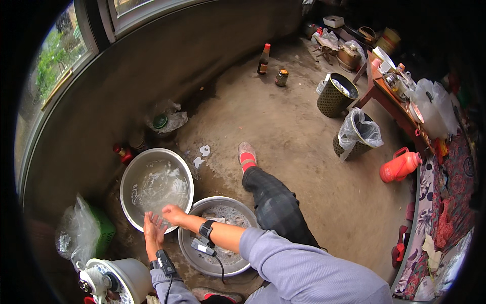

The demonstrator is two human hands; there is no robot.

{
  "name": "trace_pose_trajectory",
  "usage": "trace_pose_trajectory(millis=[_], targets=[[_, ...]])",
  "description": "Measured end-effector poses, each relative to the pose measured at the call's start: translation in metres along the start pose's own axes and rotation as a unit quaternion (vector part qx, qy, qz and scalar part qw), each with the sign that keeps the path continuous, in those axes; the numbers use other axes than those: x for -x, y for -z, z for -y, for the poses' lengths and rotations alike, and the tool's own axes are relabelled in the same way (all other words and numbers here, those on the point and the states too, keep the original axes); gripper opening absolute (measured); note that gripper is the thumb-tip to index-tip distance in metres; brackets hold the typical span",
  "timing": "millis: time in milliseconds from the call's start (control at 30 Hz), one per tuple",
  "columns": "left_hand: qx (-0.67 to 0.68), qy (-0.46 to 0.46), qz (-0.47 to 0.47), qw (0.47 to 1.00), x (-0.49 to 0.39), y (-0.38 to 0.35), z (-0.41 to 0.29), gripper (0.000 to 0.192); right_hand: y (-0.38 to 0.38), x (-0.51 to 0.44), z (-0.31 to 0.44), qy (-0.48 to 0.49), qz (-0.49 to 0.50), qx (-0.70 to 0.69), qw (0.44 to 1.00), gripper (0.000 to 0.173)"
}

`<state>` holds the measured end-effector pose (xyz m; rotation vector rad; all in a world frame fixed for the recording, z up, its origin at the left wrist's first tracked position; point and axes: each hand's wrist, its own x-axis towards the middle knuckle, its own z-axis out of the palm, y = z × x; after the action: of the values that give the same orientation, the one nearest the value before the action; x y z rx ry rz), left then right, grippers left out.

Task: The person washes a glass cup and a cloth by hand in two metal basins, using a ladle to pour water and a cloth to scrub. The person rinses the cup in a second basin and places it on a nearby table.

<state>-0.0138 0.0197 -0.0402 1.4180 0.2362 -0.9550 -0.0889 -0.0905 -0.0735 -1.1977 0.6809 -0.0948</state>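
A metal basin of clear, rippled water (126, 205) stands on the floor before me. My left hand (153, 231) is over its near rim, palm turned up, fingers apart and nothing held. Just right of it, my right hand (174, 214) hovers above the same rim with its fingers bent. Nothing shows in it, but its grip is partly hidden. Under my right forearm sits a second metal basin (253, 224) with sudsy water and pale cloth (222, 220) in it. Both wrists wear black straps with small cabled devices.
A green basket (106, 230) under clear plastic stands left, behind a white bucket (133, 275) topped by a teapot (92, 280). A red bottle (123, 153) is by the wall. Further off are two bins (332, 100), a red thermos (398, 166) and a cluttered wooden table (398, 110).
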Motion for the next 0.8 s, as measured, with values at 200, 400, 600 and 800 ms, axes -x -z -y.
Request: trace_pose_trajectory(millis=[200,400,600,800], targets=[[0.008,-0.037,0.039,0.999,0.064,-0.019,-0.032,0.068,0.001,0.061,0.058,-0.077,0.082,-0.041,0.993,0.023],[-0.070,-0.101,0.117,0.985,0.142,-0.041,-0.049,0.051,0.012,0.129,0.117,-0.003,0.180,0.015,0.984,0.028],[-0.088,-0.154,0.212,0.961,0.226,-0.061,-0.032,0.048,0.025,0.195,0.164,0.048,0.213,0.130,0.967,0.027],[-0.038,-0.125,0.183,0.974,0.234,-0.062,-0.014,0.044,0.038,0.216,0.169,0.046,0.243,0.229,0.941,0.028]])
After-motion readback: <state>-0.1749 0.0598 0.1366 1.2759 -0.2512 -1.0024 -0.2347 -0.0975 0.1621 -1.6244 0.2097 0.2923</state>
